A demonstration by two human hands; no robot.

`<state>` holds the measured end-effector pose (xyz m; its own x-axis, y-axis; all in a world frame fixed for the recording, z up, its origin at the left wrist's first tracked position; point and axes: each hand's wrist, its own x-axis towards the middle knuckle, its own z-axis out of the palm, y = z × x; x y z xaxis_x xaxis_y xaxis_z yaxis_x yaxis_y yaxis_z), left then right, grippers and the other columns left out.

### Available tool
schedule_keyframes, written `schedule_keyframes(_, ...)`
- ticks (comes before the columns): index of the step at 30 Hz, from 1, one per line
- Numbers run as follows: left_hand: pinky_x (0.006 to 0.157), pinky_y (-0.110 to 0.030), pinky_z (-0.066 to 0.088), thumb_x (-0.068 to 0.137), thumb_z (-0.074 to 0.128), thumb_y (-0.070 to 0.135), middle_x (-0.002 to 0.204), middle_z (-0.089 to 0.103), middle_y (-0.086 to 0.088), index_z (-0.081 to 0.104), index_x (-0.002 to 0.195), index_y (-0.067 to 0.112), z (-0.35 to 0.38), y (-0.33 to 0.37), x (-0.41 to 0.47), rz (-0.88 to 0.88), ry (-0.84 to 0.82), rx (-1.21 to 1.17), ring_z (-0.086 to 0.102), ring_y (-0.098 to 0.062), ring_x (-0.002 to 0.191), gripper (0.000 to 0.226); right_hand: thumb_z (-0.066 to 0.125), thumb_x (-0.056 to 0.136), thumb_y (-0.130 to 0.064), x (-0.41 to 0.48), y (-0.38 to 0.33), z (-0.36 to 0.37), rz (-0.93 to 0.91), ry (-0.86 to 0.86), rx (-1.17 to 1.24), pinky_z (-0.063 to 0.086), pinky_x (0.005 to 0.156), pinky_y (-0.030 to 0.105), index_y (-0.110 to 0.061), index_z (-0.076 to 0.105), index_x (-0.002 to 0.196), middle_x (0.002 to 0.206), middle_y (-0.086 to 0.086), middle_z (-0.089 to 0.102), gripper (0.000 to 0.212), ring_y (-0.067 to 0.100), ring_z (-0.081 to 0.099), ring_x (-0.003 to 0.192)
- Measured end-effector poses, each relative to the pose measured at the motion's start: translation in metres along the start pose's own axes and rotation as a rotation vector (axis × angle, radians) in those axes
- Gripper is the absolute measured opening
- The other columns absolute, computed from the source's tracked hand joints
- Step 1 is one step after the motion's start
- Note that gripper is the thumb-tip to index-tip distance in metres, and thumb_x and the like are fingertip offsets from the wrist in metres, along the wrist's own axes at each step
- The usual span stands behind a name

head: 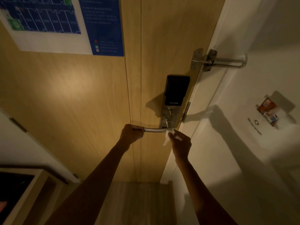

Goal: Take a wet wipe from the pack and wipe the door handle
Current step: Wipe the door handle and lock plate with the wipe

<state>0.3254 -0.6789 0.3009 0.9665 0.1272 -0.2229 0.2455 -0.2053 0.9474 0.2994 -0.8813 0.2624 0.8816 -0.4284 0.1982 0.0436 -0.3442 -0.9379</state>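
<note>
A silver lever door handle (155, 130) runs horizontally below a black smart lock (176, 90) on a wooden door (81, 95). My left hand (131, 133) is closed around the handle's free left end. My right hand (181, 143) pinches a crumpled white wet wipe (168, 136), which touches the handle's right end near its pivot and hangs down below it. The wipe pack is not in view.
A metal swing-bar door guard (217, 60) spans the door edge and white frame above the lock. An evacuation plan poster (56, 23) hangs upper left. A key card holder (267, 111) sits on the white wall at right. A dark-topped cabinet (21, 192) stands lower left.
</note>
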Motion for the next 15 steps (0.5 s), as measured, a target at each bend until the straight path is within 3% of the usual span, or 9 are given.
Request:
schedule_keyframes(3, 0.083, -0.038, 0.06, 0.08, 0.069, 0.004, 0.086, 0.074, -0.016, 0.076, 0.086, 0.01, 0.002, 0.001, -0.003, -0.01, 0.026, 0.0, 0.072, -0.028, 0.086, 0.011, 0.076, 0.08, -0.016, -0.002, -0.004, 0.01, 0.359, -0.114, 0.283, 0.059, 0.082, 0.038, -0.009, 0.071, 0.1, 0.094, 0.005, 0.073, 0.022, 0.01, 0.07, 0.082)
schedule_keyframes(6, 0.084, -0.041, 0.06, 0.079, 0.069, 0.005, 0.084, 0.074, -0.015, 0.076, 0.086, 0.01, 0.002, 0.003, -0.003, -0.021, 0.037, 0.018, 0.073, -0.028, 0.084, 0.01, 0.073, 0.081, -0.01, -0.009, -0.007, 0.008, 0.565, -0.219, 0.523, 0.056, 0.077, 0.027, -0.003, 0.063, 0.118, 0.109, 0.012, 0.068, 0.04, 0.015, 0.067, 0.089)
schedule_keyframes(10, 0.083, -0.042, 0.06, 0.079, 0.07, 0.006, 0.082, 0.075, -0.013, 0.076, 0.081, 0.014, 0.001, 0.002, -0.005, -0.036, 0.029, 0.031, 0.073, -0.026, 0.083, 0.01, 0.072, 0.08, -0.004, 0.003, -0.002, -0.003, 0.663, -0.075, 0.713, 0.055, 0.086, 0.034, 0.001, 0.06, 0.122, 0.117, 0.016, 0.066, 0.044, 0.024, 0.066, 0.1)
schedule_keyframes(13, 0.081, -0.04, 0.061, 0.08, 0.069, 0.007, 0.079, 0.074, -0.011, 0.076, 0.078, 0.017, 0.0, 0.001, -0.007, -0.016, 0.029, 0.033, 0.072, -0.026, 0.081, 0.012, 0.072, 0.082, -0.009, 0.003, -0.004, -0.003, 0.598, -0.307, 0.516, 0.054, 0.093, 0.039, -0.003, 0.062, 0.121, 0.116, 0.014, 0.067, 0.041, 0.025, 0.065, 0.104)
schedule_keyframes(15, 0.076, -0.033, 0.061, 0.08, 0.069, 0.01, 0.077, 0.074, -0.007, 0.076, 0.08, 0.019, -0.005, 0.003, -0.013, 0.009, 0.018, 0.037, 0.072, -0.022, 0.077, 0.011, 0.071, 0.083, -0.012, -0.007, -0.009, -0.001, 0.505, -0.417, 0.424, 0.055, 0.089, 0.037, -0.007, 0.066, 0.118, 0.111, 0.012, 0.069, 0.036, 0.025, 0.066, 0.101)
